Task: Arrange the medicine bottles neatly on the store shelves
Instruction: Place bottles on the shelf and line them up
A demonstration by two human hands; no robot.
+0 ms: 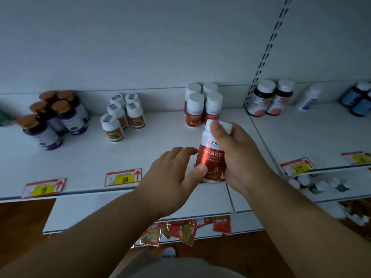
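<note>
Bottles (202, 106) behind held bottle (210, 155)

A white shelf (84, 157) is seen carrying upright bottle groups: purple-labelled bottles (54, 119) at the left, white-capped orange-labelled bottles (122, 115) beside them, four red-labelled bottles (202, 105) further right; dark bottles (269, 98) are carried on the adjoining shelf (313, 137)

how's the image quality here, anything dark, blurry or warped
Head view: dim and bluish overall, darker toward the corners; wide-angle lens bows the shelf edge and tilts the brown-capped bottles outward; the far-right blue bottles are smeared and soft; a glare streak crosses the red label of the held bottle, gripped by the right hand, left hand touching it.
</note>
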